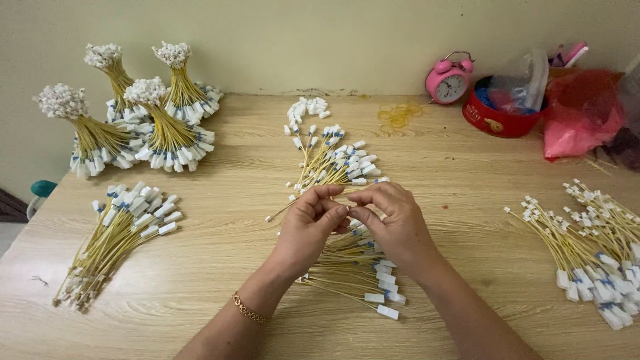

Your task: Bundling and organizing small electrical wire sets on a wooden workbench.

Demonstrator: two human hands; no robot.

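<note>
Both hands, left hand (308, 223) and right hand (393, 220), pinch one thin yellow white-tipped wire (303, 198); four tied bundles (143, 120) stand finished (far left of them), loose wire piles (590, 250) remain.

a round red tin (497, 121) with gold markings stood at the far right of the tabletop (220, 267), just right of a pink alarm clock whose white dial (451, 87) faced forward. a crumpled clear plastic bag (523, 83) sat in the tin, and a red plastic bag (581, 110) lay touching the tin's right side. many of the yellow wires scattered about carried small white tags with blue marks (603, 283), seen in the right-hand pile and the other bundles.
</note>
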